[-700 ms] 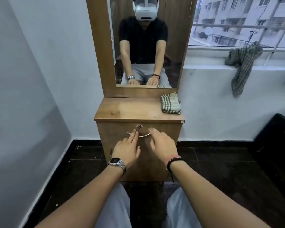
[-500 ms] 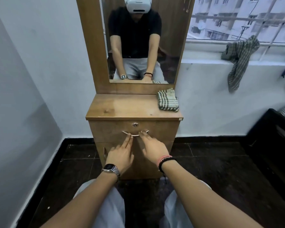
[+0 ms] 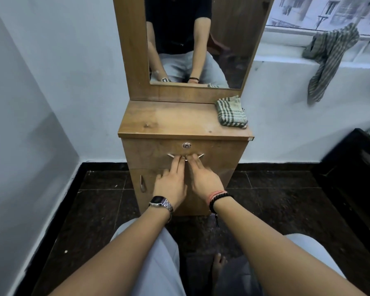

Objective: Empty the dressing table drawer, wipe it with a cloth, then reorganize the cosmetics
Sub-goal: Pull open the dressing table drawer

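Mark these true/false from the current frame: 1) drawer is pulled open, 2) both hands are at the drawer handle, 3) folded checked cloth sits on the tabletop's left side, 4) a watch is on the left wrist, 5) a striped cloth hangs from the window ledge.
1) False. The drawer is closed, its front flush with the cabinet.
2) True. The left hand and right hand both have fingertips on the curved metal handle.
3) False. The checked cloth lies at the right rear corner of the tabletop.
4) True. The watch is on the left wrist.
5) True. The striped cloth hangs off the ledge at right.
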